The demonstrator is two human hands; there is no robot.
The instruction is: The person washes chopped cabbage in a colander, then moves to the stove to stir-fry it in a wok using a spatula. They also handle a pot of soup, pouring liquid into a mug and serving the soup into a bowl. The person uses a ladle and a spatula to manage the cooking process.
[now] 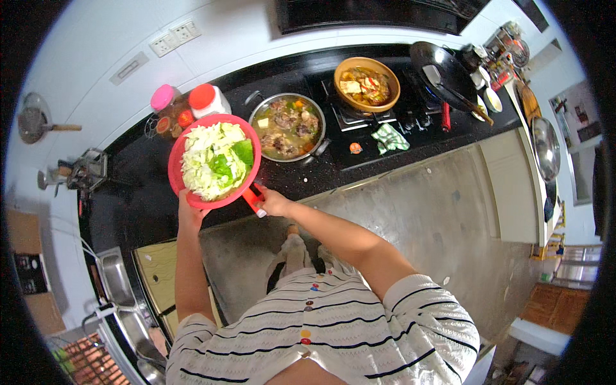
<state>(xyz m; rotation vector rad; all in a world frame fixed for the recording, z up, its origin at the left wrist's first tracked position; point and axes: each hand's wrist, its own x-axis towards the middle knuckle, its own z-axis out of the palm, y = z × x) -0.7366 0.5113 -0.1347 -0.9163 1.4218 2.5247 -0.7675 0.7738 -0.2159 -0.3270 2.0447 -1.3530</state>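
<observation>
Black speckled worktop point(128, 205) runs along a pale wall point(256, 25), and a grey floor point(417, 192) lies below its near edge. Both of the person's own hands are at the red bowl point(246, 183), which is held up over the front part of the worktop, left of centre. At its near left rim, the left hand point(190, 200) is curled in a grip; how the fingers lie underneath cannot be told. On the near right side, the right hand point(274, 203) is closed round a red handle point(252, 199) with a pale end, though whether that handle is part of the bowl is unclear. Shredded pale cabbage point(204, 160) fills the bowl, with bright green leaf pieces point(241, 153) toward the right.

Just behind the bowl stand a red-lidded jar point(203, 97) and a pink-lidded jar point(165, 97). Close on its right, a steel pot point(324, 126) holds meat pieces in broth. Farther right, a yellow-brown pot point(351, 104) of stew sits on the hob, a green and white cloth point(389, 138) lies in front of it, and a black wok point(455, 67) with a spatula point(432, 75) in it rests beyond
</observation>
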